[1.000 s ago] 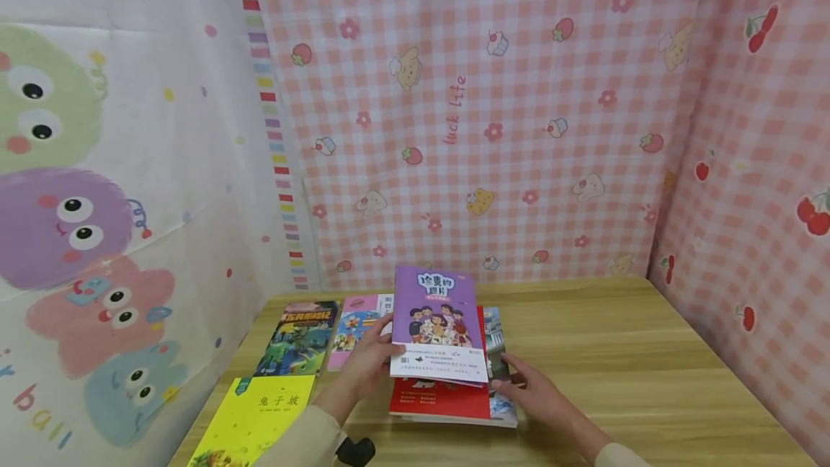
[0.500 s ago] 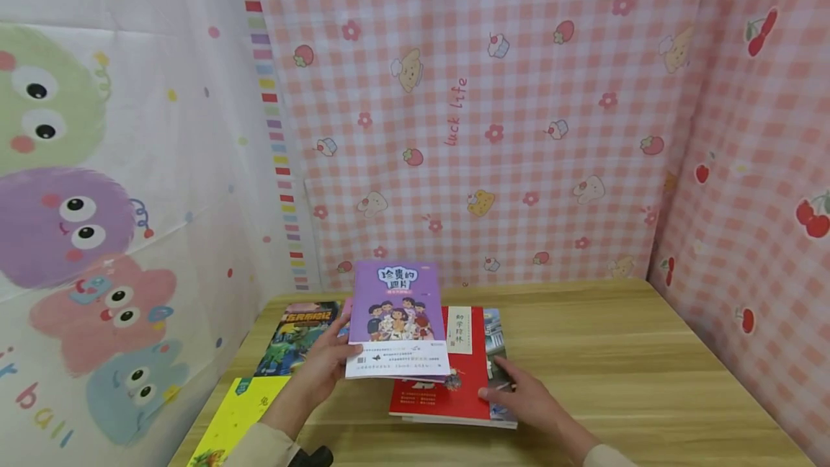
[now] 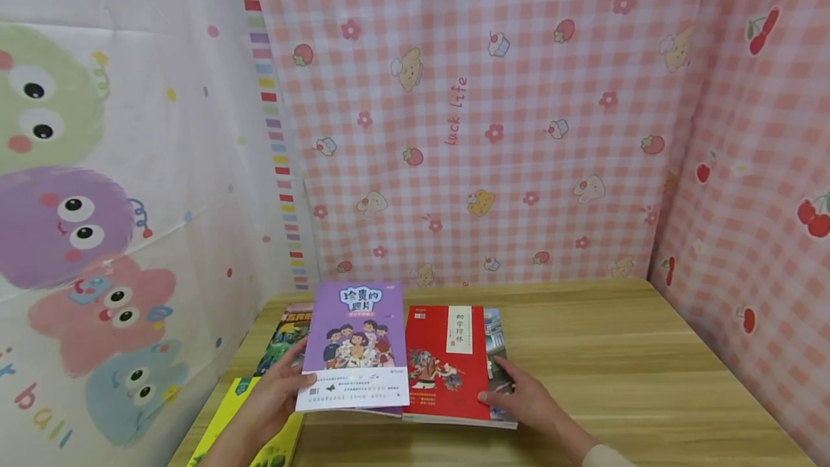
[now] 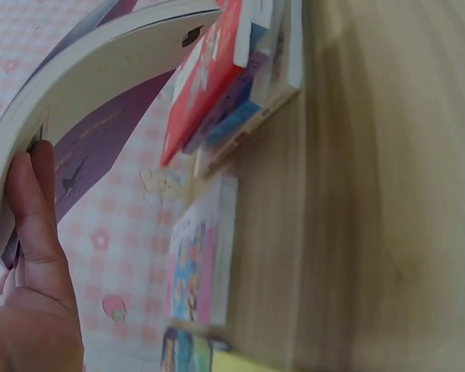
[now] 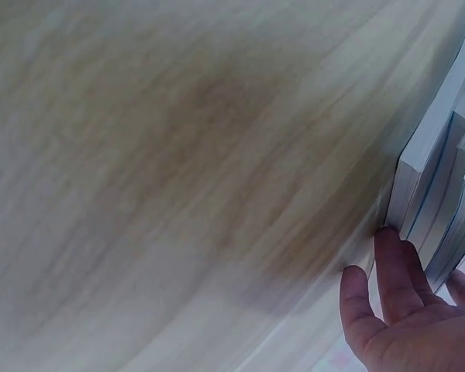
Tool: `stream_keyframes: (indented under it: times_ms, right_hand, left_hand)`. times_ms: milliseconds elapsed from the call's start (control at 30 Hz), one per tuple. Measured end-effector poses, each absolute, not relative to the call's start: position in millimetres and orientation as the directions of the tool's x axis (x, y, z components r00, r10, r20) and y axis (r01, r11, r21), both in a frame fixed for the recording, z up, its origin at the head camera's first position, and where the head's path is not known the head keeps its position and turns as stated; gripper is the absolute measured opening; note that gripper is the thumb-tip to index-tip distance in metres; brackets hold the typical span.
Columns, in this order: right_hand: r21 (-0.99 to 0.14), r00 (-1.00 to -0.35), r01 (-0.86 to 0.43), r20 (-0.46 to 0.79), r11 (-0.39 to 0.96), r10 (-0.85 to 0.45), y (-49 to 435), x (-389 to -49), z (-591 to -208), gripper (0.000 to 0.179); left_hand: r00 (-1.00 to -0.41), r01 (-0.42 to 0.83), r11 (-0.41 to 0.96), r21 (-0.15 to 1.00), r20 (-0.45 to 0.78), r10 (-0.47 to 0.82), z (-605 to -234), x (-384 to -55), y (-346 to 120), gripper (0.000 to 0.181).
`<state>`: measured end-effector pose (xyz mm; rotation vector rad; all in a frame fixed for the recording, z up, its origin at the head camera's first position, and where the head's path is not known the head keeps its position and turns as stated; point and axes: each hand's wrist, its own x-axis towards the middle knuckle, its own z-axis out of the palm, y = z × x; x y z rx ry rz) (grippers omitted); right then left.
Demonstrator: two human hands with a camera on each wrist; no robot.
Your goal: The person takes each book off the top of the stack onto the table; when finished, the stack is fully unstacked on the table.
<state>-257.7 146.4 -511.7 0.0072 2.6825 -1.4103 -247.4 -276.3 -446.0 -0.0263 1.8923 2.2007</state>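
Note:
My left hand [image 3: 275, 395] grips a purple paperback book [image 3: 357, 334] by its left edge, thumb on the cover. In the left wrist view the book [image 4: 101, 143] bends and is held up off the table. On the table to its right, a red book [image 3: 444, 373] tops a stack, with a grey-blue book [image 3: 496, 352] showing beneath. My right hand [image 3: 534, 402] rests at the stack's right edge, its thumb on the red cover. Seen from the right wrist, its fairly straight fingers [image 5: 399, 279] touch the side of the stacked books [image 5: 442, 178].
A yellow book [image 3: 240, 409] and a dark green illustrated book [image 3: 282, 337] lie at the left, partly covered by the left arm and the purple book. A pink book [image 4: 198, 256] shows in the left wrist view. Patterned cloth [image 3: 493, 164] hangs behind the wooden table [image 3: 616, 352].
My left hand has carried the purple book leftward off the stack and slightly lower, uncovering the red book. The right hand has stayed at the stack, its thumb shifting left onto the red cover.

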Motion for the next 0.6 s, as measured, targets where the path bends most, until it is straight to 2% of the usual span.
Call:
stream_keyframes:
  times_ms: [400, 467, 600]
  right_hand:
    - [-0.867, -0.987, 0.076, -0.137, 0.493, -0.089, 151, -258, -502, 0.076]
    - [-0.875, -0.986, 0.070, -0.133, 0.479, -0.097, 152, -257, -500, 0.074]
    - [-0.887, -0.985, 0.077, -0.139, 0.455, -0.103, 155, -256, -499, 0.073]
  left_hand:
    - [-0.940, -0.288, -0.154, 0.945, -0.249, 0.233, -453, -223, -307, 0.091]
    - [-0.935, -0.316, -0.174, 0.932, -0.276, 0.221, -453, -219, -307, 0.095]
    - [-0.898, -0.402, -0.252, 0.880, -0.326, 0.294, -458, -207, -310, 0.098]
